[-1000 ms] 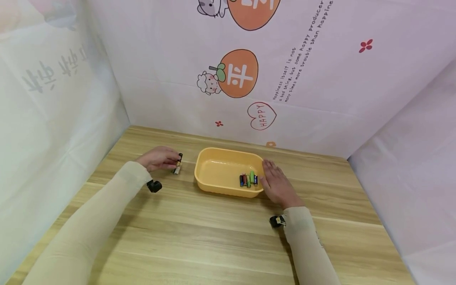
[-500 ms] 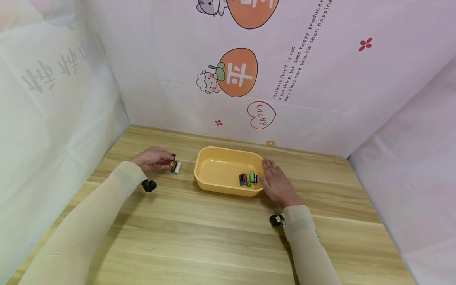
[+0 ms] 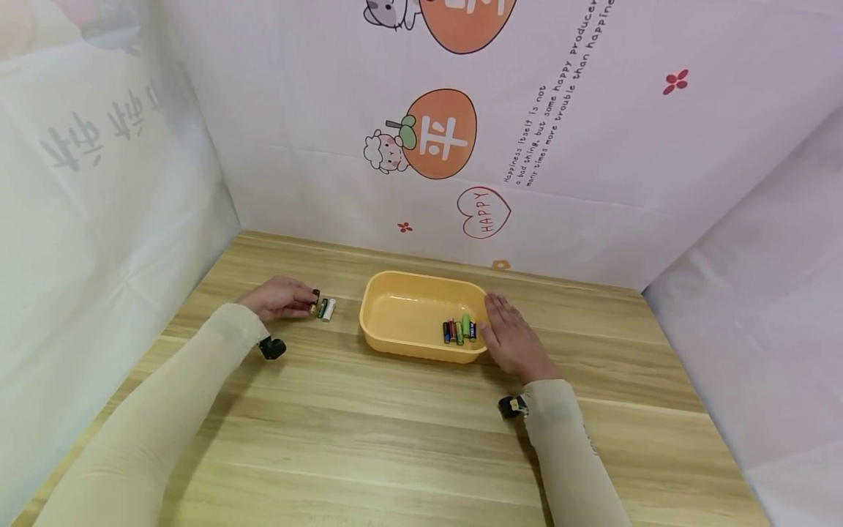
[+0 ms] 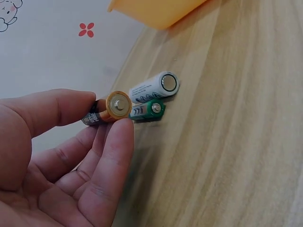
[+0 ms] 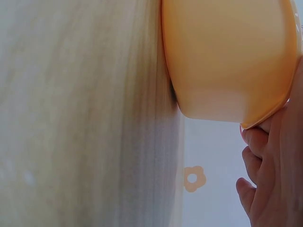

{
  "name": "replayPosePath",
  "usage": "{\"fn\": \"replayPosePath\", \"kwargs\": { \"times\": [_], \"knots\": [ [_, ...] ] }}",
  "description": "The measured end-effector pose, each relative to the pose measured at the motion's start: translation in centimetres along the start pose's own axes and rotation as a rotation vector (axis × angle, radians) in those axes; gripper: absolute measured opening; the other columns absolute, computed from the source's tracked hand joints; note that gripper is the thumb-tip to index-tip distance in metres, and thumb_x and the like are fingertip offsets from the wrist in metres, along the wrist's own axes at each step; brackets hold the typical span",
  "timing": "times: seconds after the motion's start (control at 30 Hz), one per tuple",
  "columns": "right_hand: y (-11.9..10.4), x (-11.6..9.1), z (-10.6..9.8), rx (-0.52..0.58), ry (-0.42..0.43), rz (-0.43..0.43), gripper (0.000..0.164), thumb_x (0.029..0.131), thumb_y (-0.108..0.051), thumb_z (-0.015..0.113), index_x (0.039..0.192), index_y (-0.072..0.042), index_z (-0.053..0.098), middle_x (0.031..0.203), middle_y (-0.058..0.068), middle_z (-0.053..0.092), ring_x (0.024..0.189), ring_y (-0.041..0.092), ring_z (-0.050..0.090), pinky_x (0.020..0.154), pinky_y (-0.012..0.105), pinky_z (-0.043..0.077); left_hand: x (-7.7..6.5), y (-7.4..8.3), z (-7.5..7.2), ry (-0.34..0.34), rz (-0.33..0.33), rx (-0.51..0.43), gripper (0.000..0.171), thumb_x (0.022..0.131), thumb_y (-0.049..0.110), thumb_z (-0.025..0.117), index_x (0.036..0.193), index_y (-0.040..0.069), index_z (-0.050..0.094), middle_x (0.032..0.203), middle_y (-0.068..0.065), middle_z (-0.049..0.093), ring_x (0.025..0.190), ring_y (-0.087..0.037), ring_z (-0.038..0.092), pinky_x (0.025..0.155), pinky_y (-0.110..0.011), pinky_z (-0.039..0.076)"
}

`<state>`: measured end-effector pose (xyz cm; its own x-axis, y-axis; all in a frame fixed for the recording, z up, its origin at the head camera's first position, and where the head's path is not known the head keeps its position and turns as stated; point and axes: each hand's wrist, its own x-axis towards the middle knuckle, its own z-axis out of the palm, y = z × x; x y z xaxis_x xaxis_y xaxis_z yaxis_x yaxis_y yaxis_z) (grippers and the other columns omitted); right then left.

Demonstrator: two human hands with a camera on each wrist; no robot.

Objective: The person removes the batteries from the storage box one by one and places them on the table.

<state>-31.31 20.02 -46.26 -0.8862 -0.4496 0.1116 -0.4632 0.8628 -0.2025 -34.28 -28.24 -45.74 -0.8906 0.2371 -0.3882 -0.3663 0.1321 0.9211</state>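
Observation:
My left hand (image 3: 278, 297) pinches a black and copper-coloured battery (image 4: 113, 107) between thumb and fingers, its terminal end facing the wrist camera. Right beside it on the table lie a green battery (image 4: 147, 110) and a white battery (image 4: 152, 88), side by side. A yellow plastic tub (image 3: 403, 350) stands to the right of them. Inside, near its right end, several batteries (image 3: 459, 331) of mixed colours lie in a row. My right hand (image 3: 516, 342) rests with fairly straight fingers against the tub's right end, as the right wrist view also shows; its contact with the rim is partly hidden.
The wooden table (image 3: 369, 439) runs back to a printed white cloth wall (image 3: 316, 183). Similar cloth closes off the left and right sides. Each wrist carries a small black camera, such as the left camera (image 3: 273, 348).
My left hand has shifted left and slightly down with the copper-topped battery, so the green and white ones now show beside it. The right hand and the tub have stayed put.

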Motion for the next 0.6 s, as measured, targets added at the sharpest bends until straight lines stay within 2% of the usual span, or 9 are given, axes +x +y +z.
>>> {"fn": "replayPosePath", "kwargs": {
  "times": [0.27,0.5,0.6],
  "knots": [
    [-0.07,0.04,0.08,0.001,0.005,-0.016,0.061,0.107,-0.032,0.032,0.155,-0.001,0.011,0.16,0.016,0.014,0.147,0.03,0.007,0.118,0.048,0.011,0.41,-0.59,-0.03,0.019,-0.028,-0.007,0.043,0.096,0.006,0.061,0.131,-0.014,0.045,0.102,-0.011,0.065,0.085,-0.015,0.065,0.084,-0.029,0.056],
    [0.01,0.06,0.11,0.0,0.0,-0.005,0.061,0.107,-0.033,0.031,0.155,-0.003,0.009,0.161,0.015,0.012,0.147,0.028,0.006,0.119,0.046,0.01,0.74,-0.43,0.18,0.086,-0.025,0.047,0.042,0.094,0.005,0.063,0.129,-0.014,0.048,0.095,-0.009,0.067,0.079,-0.013,0.066,0.077,-0.027,0.058],
    [0.02,0.12,0.1,-0.002,-0.003,-0.002,0.061,0.107,-0.034,0.031,0.155,-0.003,0.009,0.161,0.014,0.012,0.147,0.027,0.005,0.119,0.046,0.01,0.97,-0.52,0.14,0.095,-0.022,0.076,0.042,0.094,0.005,0.064,0.129,-0.014,0.05,0.096,-0.009,0.068,0.08,-0.013,0.066,0.076,-0.027,0.058]
  ]
}}
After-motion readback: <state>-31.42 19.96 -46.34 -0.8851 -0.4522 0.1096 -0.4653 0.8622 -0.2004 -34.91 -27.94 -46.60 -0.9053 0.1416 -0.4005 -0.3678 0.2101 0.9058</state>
